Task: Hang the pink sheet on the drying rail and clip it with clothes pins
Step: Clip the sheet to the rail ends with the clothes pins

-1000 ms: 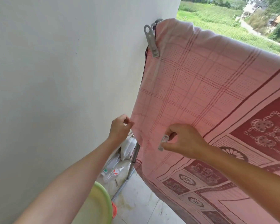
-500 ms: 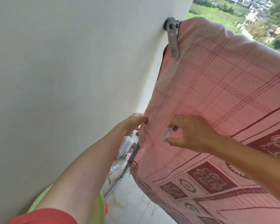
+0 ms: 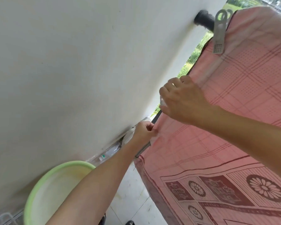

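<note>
I have the left hand [image 3: 144, 132] pinching the sheet [image 3: 234, 114] low on its near side edge, fingers curled on the cloth. My right hand [image 3: 183, 101] is higher on the same edge, fingers curled round a pale pin [image 3: 162, 102]. I see only a sliver of it past the knuckles and cannot tell whether it bites the cloth.

The sheet hangs draped over the rail [image 3: 203, 18], whose dark end meets the wall [image 3: 71, 62] up top. A grey top pin [image 3: 219, 33] clamps the sheet's upper corner just beside that end.

Under my left hand a metal pole [image 3: 141, 151] slants out from behind the sheet's edge. Clear bottles [image 3: 109, 154] lie along the foot of the wall. Nearer me, a green basin [image 3: 55, 184] shows beneath my left forearm, beside the tiled floor [image 3: 133, 192].
</note>
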Demonstrator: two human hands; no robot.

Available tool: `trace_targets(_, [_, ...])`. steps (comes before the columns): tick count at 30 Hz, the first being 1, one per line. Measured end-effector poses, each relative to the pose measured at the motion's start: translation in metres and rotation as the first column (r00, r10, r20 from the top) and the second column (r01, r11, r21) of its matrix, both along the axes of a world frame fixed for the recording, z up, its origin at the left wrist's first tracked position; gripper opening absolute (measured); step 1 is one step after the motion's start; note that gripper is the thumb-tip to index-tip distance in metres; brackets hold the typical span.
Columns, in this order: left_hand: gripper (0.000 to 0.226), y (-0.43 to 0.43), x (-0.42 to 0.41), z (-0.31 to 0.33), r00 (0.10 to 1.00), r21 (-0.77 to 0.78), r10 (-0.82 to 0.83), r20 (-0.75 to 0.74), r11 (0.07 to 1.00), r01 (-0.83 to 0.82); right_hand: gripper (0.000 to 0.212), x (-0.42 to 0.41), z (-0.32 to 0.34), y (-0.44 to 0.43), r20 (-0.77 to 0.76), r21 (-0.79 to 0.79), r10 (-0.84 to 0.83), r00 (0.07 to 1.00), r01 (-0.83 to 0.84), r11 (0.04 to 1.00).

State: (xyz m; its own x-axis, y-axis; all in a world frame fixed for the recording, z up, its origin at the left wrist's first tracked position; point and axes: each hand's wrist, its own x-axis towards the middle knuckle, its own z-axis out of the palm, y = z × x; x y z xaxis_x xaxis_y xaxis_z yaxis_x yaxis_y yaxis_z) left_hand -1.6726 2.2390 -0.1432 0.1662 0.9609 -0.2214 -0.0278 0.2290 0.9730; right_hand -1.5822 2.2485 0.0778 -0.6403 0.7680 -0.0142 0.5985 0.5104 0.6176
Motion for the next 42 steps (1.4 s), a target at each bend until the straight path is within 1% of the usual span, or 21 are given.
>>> trace_targets(2, [0.019, -0.01, -0.003, -0.01, 0.999, -0.031, 0.005, -0.053, 0.999, -0.007, 0.018, -0.006, -0.005, 0.007, 0.105, 0.008, -0.065, 0.992, 0.065, 0.998])
trace_targets(6, [0.017, -0.036, -0.009, -0.027, 0.999, -0.072, -0.028, -0.038, 0.997, 0.026, 0.011, -0.007, -0.013, 0.012, 0.196, -0.064, -0.102, 0.975, 0.116, 0.991])
trace_targets(9, [0.02, -0.079, -0.009, -0.038, 0.986, -0.07, -0.156, 0.063, 0.985, 0.16, 0.013, -0.003, -0.016, 0.013, 0.222, -0.08, -0.051, 0.974, 0.07, 0.994])
trace_targets(11, [0.025, -0.105, -0.013, -0.05, 0.968, -0.049, -0.239, 0.07, 0.969, 0.243, 0.019, -0.002, -0.015, 0.012, 0.228, -0.104, -0.015, 0.973, 0.039, 0.994])
trace_targets(13, [0.03, -0.112, -0.025, -0.067, 0.96, 0.008, -0.273, -0.054, 0.962, 0.274, 0.026, -0.003, -0.013, 0.01, 0.228, -0.124, -0.002, 0.974, 0.031, 0.992])
trace_targets(14, [0.035, -0.107, -0.033, -0.075, 0.957, 0.037, -0.253, -0.14, 0.965, 0.26, 0.028, -0.004, -0.013, 0.011, 0.226, -0.13, 0.0, 0.974, 0.03, 0.991])
trace_targets(17, [0.046, -0.065, -0.062, -0.084, 0.935, 0.066, -0.067, -0.348, 0.993, 0.096, 0.029, -0.005, -0.013, 0.01, 0.207, -0.131, -0.009, 0.978, 0.037, 0.991])
trace_targets(19, [0.045, -0.031, -0.072, -0.079, 0.868, 0.058, -0.038, -0.495, 0.995, 0.077, 0.029, -0.005, -0.012, 0.009, 0.195, -0.122, -0.028, 0.98, 0.052, 0.991])
trace_targets(20, [0.041, -0.017, -0.071, -0.074, 0.834, 0.041, -0.063, -0.547, 0.994, 0.103, 0.029, -0.006, -0.012, 0.01, 0.182, -0.116, -0.036, 0.983, 0.058, 0.992])
trace_targets(21, [0.035, -0.005, -0.065, -0.07, 0.823, 0.01, -0.094, -0.56, 0.993, 0.12, 0.029, -0.006, -0.012, 0.01, 0.157, -0.113, -0.041, 0.987, 0.059, 0.992])
trace_targets(22, [0.026, 0.005, -0.056, -0.066, 0.842, -0.03, -0.114, -0.527, 0.993, 0.116, 0.029, -0.006, -0.011, 0.01, 0.119, -0.111, -0.041, 0.992, 0.054, 0.992])
trace_targets(23, [0.021, 0.015, -0.046, -0.062, 0.894, -0.078, -0.109, -0.435, 0.993, 0.084, 0.03, -0.006, -0.011, 0.009, 0.074, -0.122, -0.031, 0.997, 0.04, 0.992])
trace_targets(25, [0.022, 0.033, -0.027, -0.043, 0.987, -0.162, -0.042, -0.158, 0.987, 0.016, 0.033, -0.004, -0.009, 0.005, 0.003, -0.172, 0.012, 1.0, -0.011, 0.985])
trace_targets(26, [0.022, 0.042, -0.019, -0.033, 0.998, -0.197, -0.047, -0.038, 0.98, 0.038, 0.034, -0.002, -0.007, 0.004, -0.011, -0.184, 0.041, 0.999, -0.043, 0.982])
trace_targets(28, [0.019, 0.052, -0.008, -0.012, 0.98, -0.221, -0.176, 0.094, 0.956, 0.193, 0.032, 0.002, -0.005, -0.001, -0.006, -0.17, 0.096, 0.995, -0.096, 0.981])
trace_targets(31, [0.019, 0.054, -0.003, 0.007, 0.892, -0.251, -0.409, 0.192, 0.858, 0.448, 0.03, 0.008, 0.003, -0.005, -0.006, -0.103, 0.112, 0.994, -0.112, 0.988])
trace_targets(33, [0.031, 0.056, -0.003, 0.004, 0.843, -0.245, -0.476, 0.251, 0.811, 0.531, 0.03, 0.01, 0.013, -0.007, -0.016, -0.047, 0.108, 0.994, -0.109, 0.993])
trace_targets(35, [0.043, 0.057, -0.004, -0.004, 0.805, -0.228, -0.483, 0.346, 0.789, 0.571, 0.031, 0.012, 0.023, -0.007, -0.039, -0.014, 0.108, 0.993, -0.108, 0.994])
trace_targets(36, [0.044, 0.056, -0.006, -0.009, 0.796, -0.22, -0.473, 0.377, 0.789, 0.573, 0.031, 0.012, 0.027, -0.007, -0.049, -0.005, 0.106, 0.993, -0.106, 0.994])
trace_targets(38, [0.034, 0.052, -0.008, -0.017, 0.824, -0.225, -0.403, 0.398, 0.828, 0.514, 0.032, 0.012, 0.031, -0.007, -0.047, -0.005, 0.096, 0.994, -0.096, 0.995])
trace_targets(42, [0.008, 0.045, -0.004, -0.013, 0.934, -0.191, -0.175, 0.313, 0.951, 0.243, 0.033, 0.008, 0.029, -0.006, 0.003, -0.018, 0.075, 0.997, -0.075, 0.997])
